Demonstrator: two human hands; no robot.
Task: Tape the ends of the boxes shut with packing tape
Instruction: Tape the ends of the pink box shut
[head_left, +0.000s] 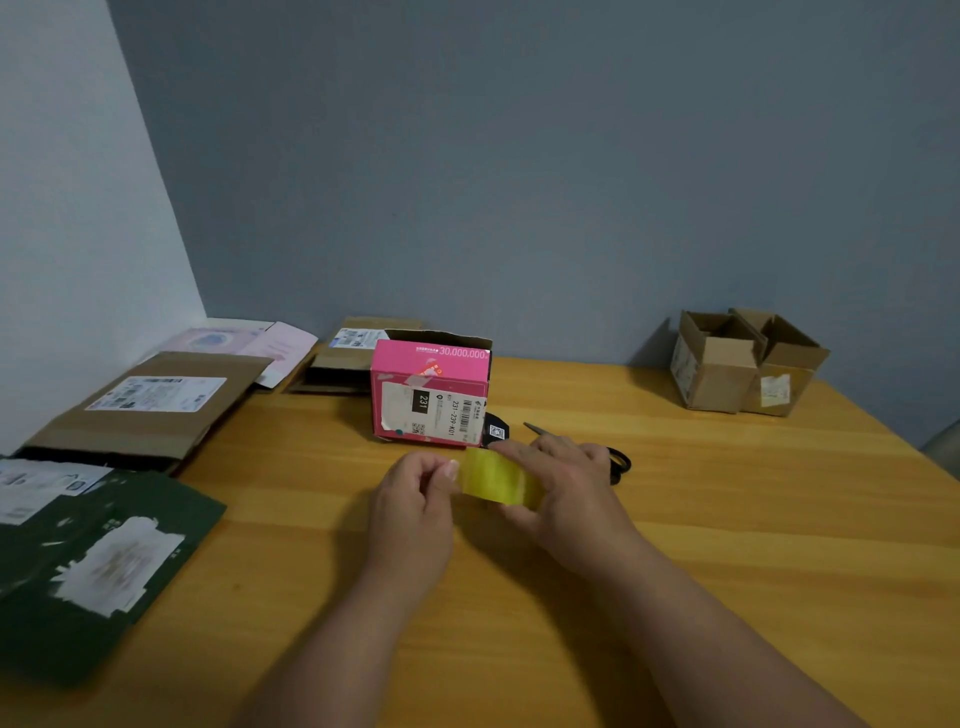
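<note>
A pink box (429, 395) with a white shipping label stands on the wooden table (727, 519), its top flap open. Just in front of it my right hand (566, 493) grips a roll of yellow packing tape (498, 477). My left hand (415, 499) pinches the tape's edge at the roll's left side with thumb and forefinger. Black-handled scissors (618, 460) lie behind my right hand, blades pointing toward the box.
Two open brown cartons (743, 364) stand at the back right. Flattened cardboard boxes (150, 405) and a pink-white one (249, 343) lie along the left wall. A flat dark green box (93, 566) lies at the near left. More flat cardboard (348, 358) sits behind the pink box.
</note>
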